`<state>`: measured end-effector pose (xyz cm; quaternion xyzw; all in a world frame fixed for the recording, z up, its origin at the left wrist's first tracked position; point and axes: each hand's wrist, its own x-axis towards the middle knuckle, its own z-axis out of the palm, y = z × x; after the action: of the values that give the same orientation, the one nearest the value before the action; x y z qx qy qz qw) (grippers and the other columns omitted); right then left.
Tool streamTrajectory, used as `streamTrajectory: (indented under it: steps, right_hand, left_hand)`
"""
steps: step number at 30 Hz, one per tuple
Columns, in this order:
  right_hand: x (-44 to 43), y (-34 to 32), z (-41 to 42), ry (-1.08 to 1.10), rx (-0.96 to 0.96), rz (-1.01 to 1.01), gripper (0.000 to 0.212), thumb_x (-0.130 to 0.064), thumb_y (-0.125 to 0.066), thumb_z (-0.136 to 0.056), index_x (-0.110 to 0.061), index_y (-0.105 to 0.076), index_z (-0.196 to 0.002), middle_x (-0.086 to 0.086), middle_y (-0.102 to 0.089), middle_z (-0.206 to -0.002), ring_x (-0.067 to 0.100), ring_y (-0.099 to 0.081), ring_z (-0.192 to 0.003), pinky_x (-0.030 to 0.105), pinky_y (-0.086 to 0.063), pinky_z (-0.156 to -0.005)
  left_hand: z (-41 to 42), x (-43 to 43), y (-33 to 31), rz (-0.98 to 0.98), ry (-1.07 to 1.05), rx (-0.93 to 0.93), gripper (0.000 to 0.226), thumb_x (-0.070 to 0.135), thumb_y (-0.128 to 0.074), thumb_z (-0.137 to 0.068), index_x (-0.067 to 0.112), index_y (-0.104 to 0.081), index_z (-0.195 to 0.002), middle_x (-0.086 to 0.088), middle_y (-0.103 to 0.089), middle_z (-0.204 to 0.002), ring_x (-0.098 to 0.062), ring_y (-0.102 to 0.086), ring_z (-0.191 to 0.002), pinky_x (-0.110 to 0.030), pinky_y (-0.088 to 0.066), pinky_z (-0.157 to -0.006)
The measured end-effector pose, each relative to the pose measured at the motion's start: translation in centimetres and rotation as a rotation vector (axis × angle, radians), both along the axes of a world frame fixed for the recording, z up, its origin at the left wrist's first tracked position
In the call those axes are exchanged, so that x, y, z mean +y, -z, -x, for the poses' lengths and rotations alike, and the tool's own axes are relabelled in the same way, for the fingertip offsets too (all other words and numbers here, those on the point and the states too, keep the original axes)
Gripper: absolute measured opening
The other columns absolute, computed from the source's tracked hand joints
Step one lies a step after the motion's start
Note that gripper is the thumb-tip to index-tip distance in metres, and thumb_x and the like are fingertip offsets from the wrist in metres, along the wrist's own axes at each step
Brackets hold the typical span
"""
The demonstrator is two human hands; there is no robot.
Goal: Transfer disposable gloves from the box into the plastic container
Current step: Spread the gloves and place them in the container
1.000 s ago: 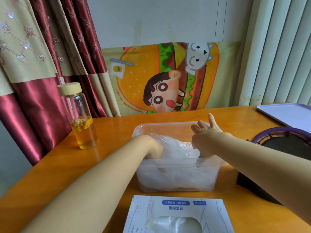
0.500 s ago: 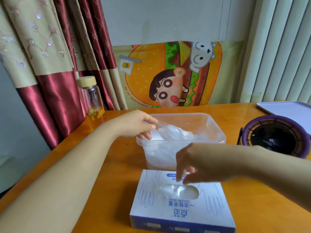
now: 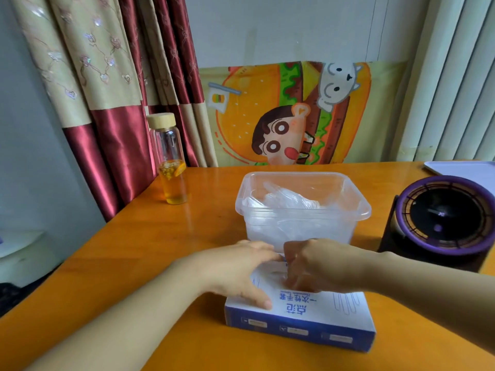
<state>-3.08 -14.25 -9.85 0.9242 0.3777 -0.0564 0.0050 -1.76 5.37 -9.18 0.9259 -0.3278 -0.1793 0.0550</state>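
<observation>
**A:** Why is the left hand point(image 3: 241, 271) flat on the blue-and-white cardboard glove box point(image 3: 321, 311)?

**B:** Its fingers are straight, pressing the lid at nine o'clock, probably to stop it lifting. The right hand point(image 3: 318, 266) curls into the opening, but blur hides whether it pinches anything.

**A:** Room to move?

**B:** The clear rectangular plastic container point(image 3: 359, 212), heaped with filmy transparent gloves point(image 3: 289, 199), sits at twelve o'clock, near wall just beyond the knuckles. A black purple-rimmed fan point(image 3: 444, 218) crowds two o'clock.
</observation>
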Motion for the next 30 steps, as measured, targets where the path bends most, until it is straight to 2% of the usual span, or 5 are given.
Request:
streamTrajectory:
  steps: [5, 10, 19, 26, 30]
  right_hand:
    - [0.2, 0.3, 0.1, -0.025, -0.043, -0.002, 0.021, -0.029, -0.054, -0.095, -0.022, -0.07, -0.106, -0.005, -0.053, -0.116, 0.007, -0.049, -0.087, 0.005, -0.029, -0.062]
    - [0.3, -0.1, 0.3, -0.019, -0.039, 0.019, 0.023, -0.029, -0.051, -0.096, -0.023, -0.065, -0.113, -0.005, -0.051, -0.123, 0.014, -0.057, -0.103, 0.018, -0.048, -0.079]
    - [-0.1, -1.9, 0.2, 0.09, 0.017, -0.082, 0.014, -0.031, -0.048, -0.098, -0.027, -0.06, -0.103, -0.019, -0.045, -0.096, 0.003, -0.05, -0.083, 0.007, -0.035, -0.064]
    - [-1.2, -1.3, -0.2, 0.123, 0.075, -0.077, 0.036, -0.034, -0.062, -0.089, -0.039, -0.057, -0.124, -0.018, -0.048, -0.121, -0.008, -0.046, -0.081, 0.005, -0.036, -0.071]
    - [-0.5, 0.7, 0.4, 0.064, -0.004, -0.151, 0.03, -0.031, -0.06, -0.091, -0.036, -0.062, -0.121, -0.015, -0.047, -0.124, -0.001, -0.053, -0.101, 0.008, -0.041, -0.08]
  left_hand:
    - [-0.5, 0.0, 0.1, -0.066, 0.005, 0.04, 0.083, 0.053, -0.066, -0.082, 0.035, -0.022, -0.151, 0.019, -0.004, -0.159, -0.009, -0.009, -0.146, -0.03, -0.016, -0.115]
    - [-0.4, -0.1, 0.1, -0.072, 0.004, 0.044, 0.081, 0.054, -0.064, -0.083, 0.035, -0.021, -0.15, 0.019, -0.003, -0.159, -0.011, -0.008, -0.147, -0.033, -0.017, -0.116]
    - [-0.4, 0.1, 0.5, -0.036, -0.018, 0.045, 0.083, 0.055, -0.065, -0.082, 0.036, -0.022, -0.15, 0.02, -0.005, -0.159, -0.011, -0.009, -0.146, -0.033, -0.017, -0.115]
    - [-0.5, 0.3, 1.0, -0.009, -0.014, 0.033, 0.082, 0.056, -0.063, -0.083, 0.038, -0.02, -0.15, 0.02, -0.003, -0.159, -0.01, -0.006, -0.146, -0.03, -0.015, -0.116]
    - [-0.4, 1.1, 1.6, 0.088, -0.014, 0.106, 0.082, 0.055, -0.067, -0.081, 0.045, -0.02, -0.148, 0.023, 0.002, -0.158, -0.003, 0.004, -0.145, -0.025, -0.01, -0.114]
